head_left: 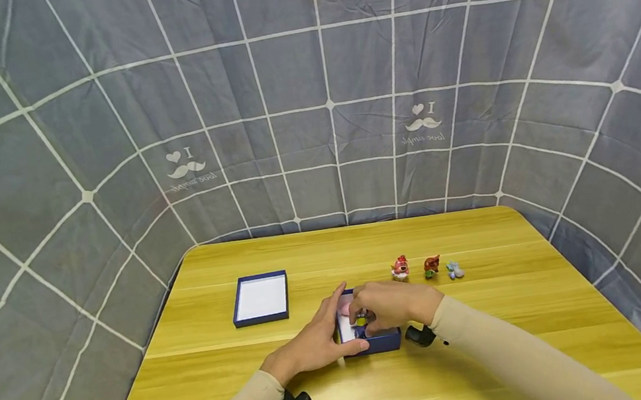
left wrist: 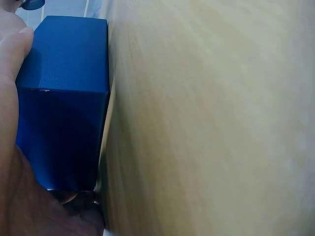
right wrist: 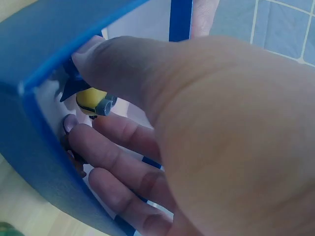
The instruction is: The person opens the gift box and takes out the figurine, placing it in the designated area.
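A dark blue box (head_left: 385, 343) with a white inside stands open at the table's near middle. My left hand (head_left: 310, 347) holds it at its left end, the thumb lying along the near wall (left wrist: 61, 137) and the fingers at the far side. Inside the box, my right hand (head_left: 392, 302) pinches a small yellow figurine (right wrist: 89, 101) with grey goggles and dark blue parts between thumb and fingers. Something pink (head_left: 346, 309) lies in the box near its far left corner. Other small pieces in there are partly hidden behind the right fingers.
A square blue-rimmed lid (head_left: 260, 298), white inside, lies back left on the wooden table (head_left: 215, 366). Back right stand a pink-red figurine (head_left: 400, 267), a brown-red figurine (head_left: 431, 266) with a green base and a small grey-blue one (head_left: 455, 270). A grey checked cloth (head_left: 300, 136) encloses the table.
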Demonstrator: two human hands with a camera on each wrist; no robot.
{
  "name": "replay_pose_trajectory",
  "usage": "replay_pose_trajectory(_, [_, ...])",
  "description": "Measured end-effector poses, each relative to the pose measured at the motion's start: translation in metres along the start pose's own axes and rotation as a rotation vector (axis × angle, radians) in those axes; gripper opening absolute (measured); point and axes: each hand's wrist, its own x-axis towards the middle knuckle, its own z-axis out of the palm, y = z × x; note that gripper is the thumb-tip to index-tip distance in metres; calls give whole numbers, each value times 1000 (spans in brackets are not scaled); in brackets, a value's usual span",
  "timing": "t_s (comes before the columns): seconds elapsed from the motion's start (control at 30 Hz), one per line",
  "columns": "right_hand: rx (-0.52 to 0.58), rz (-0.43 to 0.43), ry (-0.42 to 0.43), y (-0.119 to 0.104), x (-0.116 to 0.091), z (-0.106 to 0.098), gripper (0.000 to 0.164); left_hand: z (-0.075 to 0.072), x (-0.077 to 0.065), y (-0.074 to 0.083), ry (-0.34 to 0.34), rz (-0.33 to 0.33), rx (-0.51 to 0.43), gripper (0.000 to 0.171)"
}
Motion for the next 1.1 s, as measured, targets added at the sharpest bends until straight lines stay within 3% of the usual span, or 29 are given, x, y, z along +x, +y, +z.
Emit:
replay_pose_trajectory(0.5, [-40, 37, -13, 3, 2, 1, 40, -2, 1, 0, -7, -5, 7, 124])
replay_pose_trajectory(1.1, [-25, 51, -10, 4, 3, 3, 34, -3, 0, 3, -6, -12, 9, 124])
